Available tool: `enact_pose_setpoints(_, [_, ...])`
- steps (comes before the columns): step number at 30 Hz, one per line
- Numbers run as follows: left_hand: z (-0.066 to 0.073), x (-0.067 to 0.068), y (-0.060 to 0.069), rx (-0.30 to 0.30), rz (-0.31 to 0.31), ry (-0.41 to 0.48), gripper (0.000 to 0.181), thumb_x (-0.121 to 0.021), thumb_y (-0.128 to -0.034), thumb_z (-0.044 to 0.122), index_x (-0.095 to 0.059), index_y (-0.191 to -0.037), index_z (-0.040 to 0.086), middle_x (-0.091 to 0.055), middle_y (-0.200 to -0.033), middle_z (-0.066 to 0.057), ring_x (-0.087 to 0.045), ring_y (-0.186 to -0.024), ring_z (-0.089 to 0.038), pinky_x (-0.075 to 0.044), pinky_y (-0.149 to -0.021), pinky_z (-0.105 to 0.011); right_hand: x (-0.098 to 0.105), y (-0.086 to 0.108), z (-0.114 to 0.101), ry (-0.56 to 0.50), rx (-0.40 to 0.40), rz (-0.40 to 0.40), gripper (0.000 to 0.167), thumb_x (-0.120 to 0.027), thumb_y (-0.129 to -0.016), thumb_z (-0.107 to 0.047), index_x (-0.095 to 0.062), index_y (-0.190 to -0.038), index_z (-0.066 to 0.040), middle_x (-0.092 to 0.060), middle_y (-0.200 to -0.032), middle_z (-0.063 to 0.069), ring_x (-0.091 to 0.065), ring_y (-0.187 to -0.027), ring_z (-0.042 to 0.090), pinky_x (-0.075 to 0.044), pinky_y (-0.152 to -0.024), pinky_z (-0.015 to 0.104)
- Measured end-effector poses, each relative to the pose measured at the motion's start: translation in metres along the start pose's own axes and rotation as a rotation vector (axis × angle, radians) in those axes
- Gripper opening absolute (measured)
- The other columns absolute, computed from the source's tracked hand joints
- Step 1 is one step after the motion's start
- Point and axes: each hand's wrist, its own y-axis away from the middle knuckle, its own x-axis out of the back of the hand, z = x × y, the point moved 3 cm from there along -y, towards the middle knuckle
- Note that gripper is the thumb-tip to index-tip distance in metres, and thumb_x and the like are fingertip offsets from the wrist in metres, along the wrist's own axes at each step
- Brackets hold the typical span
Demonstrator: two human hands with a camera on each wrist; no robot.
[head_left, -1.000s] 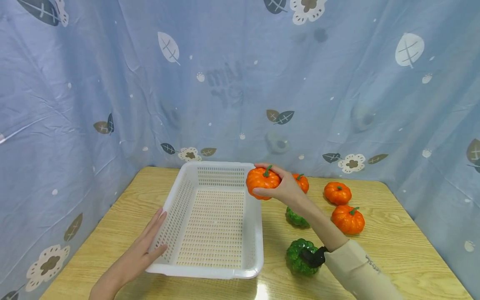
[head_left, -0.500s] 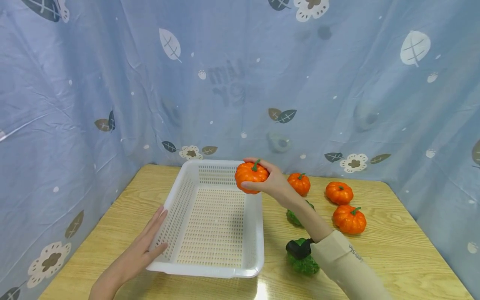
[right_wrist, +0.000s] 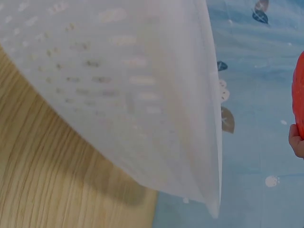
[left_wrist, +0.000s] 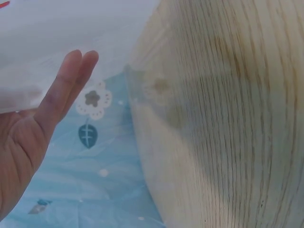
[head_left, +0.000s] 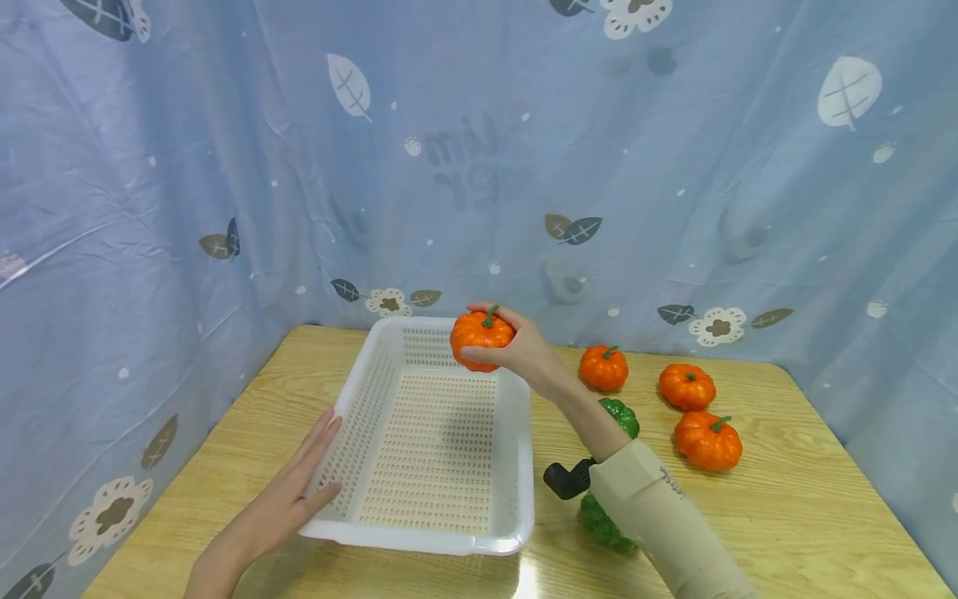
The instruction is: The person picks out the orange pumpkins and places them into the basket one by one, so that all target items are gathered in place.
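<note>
My right hand (head_left: pixel 524 349) grips an orange pumpkin (head_left: pixel 479 337) with a green stem, held over the far right part of the white slotted basket (head_left: pixel 527 499). In the right wrist view, part of the pumpkin (right_wrist: pixel 298 95) and a fingertip show at the right edge, beside the basket wall (right_wrist: pixel 190 118). With fingers straight, my left hand (head_left: pixel 273 507) rests against the basket's left side. The left wrist view shows that hand (left_wrist: pixel 42 118) beside the basket's wall. No items lie in the visible part of the basket.
Right of the basket on the wooden table (head_left: pixel 808 499) are orange pumpkins (head_left: pixel 603 368), (head_left: pixel 687 387), (head_left: pixel 708 441). Two green pumpkins (head_left: pixel 621 418), (head_left: pixel 604 524) sit partly behind the right arm, near a black wrist-worn item (head_left: pixel 566 480). A blue patterned curtain (head_left: pixel 464 166) hangs behind.
The right hand has carried the orange pumpkin leftward and slightly away, from the basket's right rim to over its far part. The left hand keeps its place against the basket.
</note>
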Motion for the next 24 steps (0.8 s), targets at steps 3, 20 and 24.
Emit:
enact_pose_setpoints(3, [0.000,-0.001,0.000,-0.005,0.004,-0.003,0.072,-0.055,-0.0963,0.016,-0.013,-0.154,0.007,-0.001,-0.161,-0.012,-0.007,-0.141,-0.045,-0.004,-0.098,0.002,-0.005,-0.006,0.000,-0.010,0.007,-0.015,0.056,-0.073,-0.083,-0.010,-0.053,-0.135,-0.018,-0.054,-0.129,0.008,-0.055,-0.109,0.030,-0.054,-0.086,0.038])
enact_pose_setpoints(20, [-0.003,-0.001,0.001,0.008,0.006,0.012,0.074,-0.057,-0.0949,0.015,-0.014,-0.154,0.009,-0.002,-0.160,-0.015,-0.005,-0.143,-0.042,-0.003,-0.098,0.001,-0.029,-0.037,-0.031,0.017,0.038,-0.029,0.056,-0.077,-0.080,-0.008,-0.056,-0.131,-0.018,-0.056,-0.126,0.005,-0.057,-0.108,0.026,-0.054,-0.086,0.036])
enact_pose_setpoints(24, [-0.003,-0.001,0.000,-0.012,0.010,0.013,0.074,-0.057,-0.0949,0.014,-0.013,-0.154,0.008,-0.002,-0.160,-0.015,-0.005,-0.142,-0.043,-0.003,-0.099,0.001,-0.038,-0.044,-0.032,0.021,0.051,-0.030,0.057,-0.077,-0.080,-0.008,-0.057,-0.132,-0.018,-0.056,-0.127,0.005,-0.056,-0.108,0.026,-0.054,-0.085,0.035])
